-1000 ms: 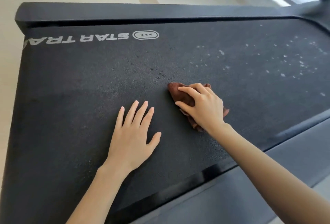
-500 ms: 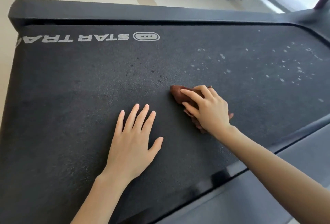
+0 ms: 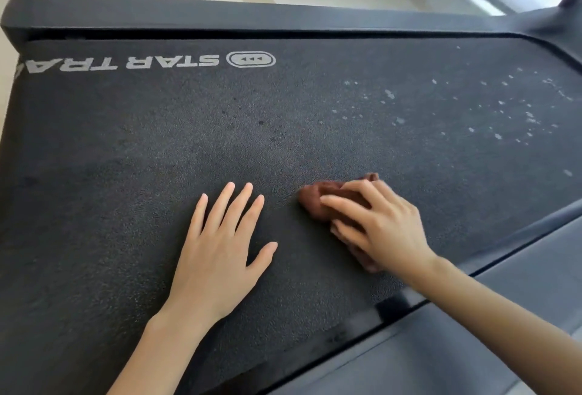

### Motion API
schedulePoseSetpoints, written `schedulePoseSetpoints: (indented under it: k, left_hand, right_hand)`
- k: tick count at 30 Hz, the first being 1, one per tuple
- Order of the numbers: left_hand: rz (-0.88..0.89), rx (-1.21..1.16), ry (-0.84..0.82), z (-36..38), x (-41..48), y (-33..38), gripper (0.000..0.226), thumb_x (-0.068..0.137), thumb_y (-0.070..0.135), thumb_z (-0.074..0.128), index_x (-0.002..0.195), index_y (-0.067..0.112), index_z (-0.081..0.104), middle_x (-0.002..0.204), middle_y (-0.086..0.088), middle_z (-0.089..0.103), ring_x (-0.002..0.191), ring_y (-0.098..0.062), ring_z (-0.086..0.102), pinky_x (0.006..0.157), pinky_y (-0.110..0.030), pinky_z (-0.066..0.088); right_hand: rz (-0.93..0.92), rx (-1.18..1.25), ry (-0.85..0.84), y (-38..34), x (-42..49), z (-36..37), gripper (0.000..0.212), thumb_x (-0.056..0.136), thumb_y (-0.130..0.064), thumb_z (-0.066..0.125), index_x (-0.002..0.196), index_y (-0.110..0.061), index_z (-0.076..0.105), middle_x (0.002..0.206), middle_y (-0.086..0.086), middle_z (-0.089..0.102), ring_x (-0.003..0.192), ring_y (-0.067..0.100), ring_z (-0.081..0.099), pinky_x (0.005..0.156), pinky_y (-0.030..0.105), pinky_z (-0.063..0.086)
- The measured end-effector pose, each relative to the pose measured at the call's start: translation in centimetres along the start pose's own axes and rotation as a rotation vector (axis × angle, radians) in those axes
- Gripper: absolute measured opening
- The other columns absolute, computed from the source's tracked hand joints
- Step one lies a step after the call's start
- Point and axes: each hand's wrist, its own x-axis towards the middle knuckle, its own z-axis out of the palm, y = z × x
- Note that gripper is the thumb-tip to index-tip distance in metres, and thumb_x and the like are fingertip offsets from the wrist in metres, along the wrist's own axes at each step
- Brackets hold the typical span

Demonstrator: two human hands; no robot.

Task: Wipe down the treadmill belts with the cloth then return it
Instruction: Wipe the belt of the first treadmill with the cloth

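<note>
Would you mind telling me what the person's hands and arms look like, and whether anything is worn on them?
Both the left hand and the right hand are bare: no gloves, rings, watch or bracelet show. The nails are short and plain. The left forearm and right forearm are uncovered as far as the frame's lower edge, so no sleeve is in view.

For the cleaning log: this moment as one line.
step: wipe belt | right hand: holds cloth on belt | left hand: flat on belt | white specks: on belt at right
</note>
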Motion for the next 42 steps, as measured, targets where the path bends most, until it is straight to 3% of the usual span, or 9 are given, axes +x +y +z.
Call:
schedulePoseSetpoints:
  k: [6, 12, 15, 17, 22, 30, 34, 38, 42]
  left_hand:
    - [0.006, -0.002, 0.019, 0.1, 0.0, 0.1, 0.068, 0.087, 0.054, 0.026, 0.138, 0.014, 0.044, 0.148, -0.006, 0.037, 0.139, -0.026, 0.028, 0.112, -0.051, 0.024]
    - [0.012, -0.012, 0.026, 0.1, 0.0, -0.1, 0.068, 0.086, 0.054, 0.027, 0.139, 0.014, 0.044, 0.149, -0.005, 0.036, 0.14, -0.025, 0.026, 0.113, -0.05, 0.022]
    - [0.01, -0.013, 0.019, 0.0, -0.1, -0.1, 0.069, 0.086, 0.055, 0.025, 0.139, 0.014, 0.043, 0.149, -0.004, 0.036, 0.141, -0.024, 0.026, 0.113, -0.05, 0.022]
    - [0.009, -0.02, 0.022, -0.1, -0.1, -0.1, 0.069, 0.086, 0.055, 0.024, 0.139, 0.014, 0.043, 0.149, -0.004, 0.036, 0.14, -0.024, 0.026, 0.113, -0.05, 0.022]
    - [0.004, -0.031, 0.029, -0.2, 0.0, 0.1, 0.07, 0.085, 0.056, 0.025, 0.137, 0.014, 0.046, 0.147, -0.005, 0.038, 0.139, -0.025, 0.029, 0.113, -0.05, 0.023]
    - [0.01, -0.016, 0.03, -0.2, 0.0, 0.2, 0.072, 0.084, 0.055, 0.025, 0.136, 0.011, 0.047, 0.146, -0.008, 0.04, 0.138, -0.028, 0.031, 0.111, -0.052, 0.024]
    - [0.024, 0.035, 0.004, 0.0, 0.0, 0.0, 0.073, 0.086, 0.057, 0.021, 0.139, 0.012, 0.043, 0.148, -0.007, 0.037, 0.139, -0.026, 0.028, 0.112, -0.05, 0.023]
    - [0.021, 0.025, -0.008, 0.0, 0.1, -0.1, 0.075, 0.086, 0.058, 0.019, 0.14, 0.011, 0.041, 0.149, -0.007, 0.034, 0.141, -0.024, 0.024, 0.113, -0.05, 0.019]
    - [0.019, 0.006, 0.003, 0.1, 0.1, 0.0, 0.076, 0.086, 0.06, 0.018, 0.14, 0.011, 0.041, 0.149, -0.006, 0.034, 0.141, -0.024, 0.023, 0.113, -0.05, 0.018]
  right_hand:
    - [0.652, -0.091, -0.1, 5.7, 3.9, 1.3, 0.035, 0.091, -0.044, 0.055, 0.124, -0.036, 0.059, 0.121, 0.004, 0.055, 0.106, 0.033, 0.052, 0.076, 0.04, 0.047]
    - [0.225, -0.04, -0.013, -2.7, 0.2, -0.7, 0.03, 0.084, -0.04, 0.061, 0.111, -0.03, 0.067, 0.103, 0.004, 0.064, 0.08, 0.026, 0.061, 0.051, 0.031, 0.048]
    - [0.054, -0.018, -0.034, -2.7, -2.1, -1.7, 0.029, 0.085, -0.044, 0.055, 0.109, -0.034, 0.068, 0.101, 0.002, 0.065, 0.077, 0.023, 0.061, 0.05, 0.028, 0.048]
    - [0.125, -0.071, -0.066, 0.4, -2.6, -1.9, 0.029, 0.085, -0.045, 0.057, 0.109, -0.034, 0.069, 0.102, 0.003, 0.065, 0.082, 0.027, 0.062, 0.052, 0.031, 0.051]
    - [0.723, -0.152, -0.116, 6.3, -2.3, -1.4, 0.034, 0.089, -0.044, 0.057, 0.121, -0.033, 0.061, 0.114, 0.007, 0.058, 0.1, 0.033, 0.055, 0.069, 0.039, 0.047]
    - [0.327, -0.154, -0.026, -2.3, -3.3, -2.1, 0.026, 0.076, -0.04, 0.073, 0.1, -0.03, 0.071, 0.091, 0.003, 0.065, 0.07, 0.025, 0.061, 0.047, 0.027, 0.046]
    - [0.256, -0.08, 0.006, -1.7, -4.4, -2.1, 0.028, 0.078, -0.042, 0.072, 0.104, -0.033, 0.07, 0.093, 0.0, 0.066, 0.072, 0.022, 0.06, 0.045, 0.026, 0.045]
    - [0.369, -0.129, -0.079, 3.7, -5.5, -1.9, 0.033, 0.08, -0.042, 0.07, 0.111, -0.033, 0.068, 0.101, 0.005, 0.063, 0.085, 0.029, 0.06, 0.053, 0.033, 0.049]
    - [0.763, -0.196, -0.151, 12.4, -7.5, -2.2, 0.039, 0.09, -0.046, 0.055, 0.127, -0.033, 0.056, 0.119, 0.008, 0.052, 0.106, 0.034, 0.05, 0.073, 0.044, 0.049]
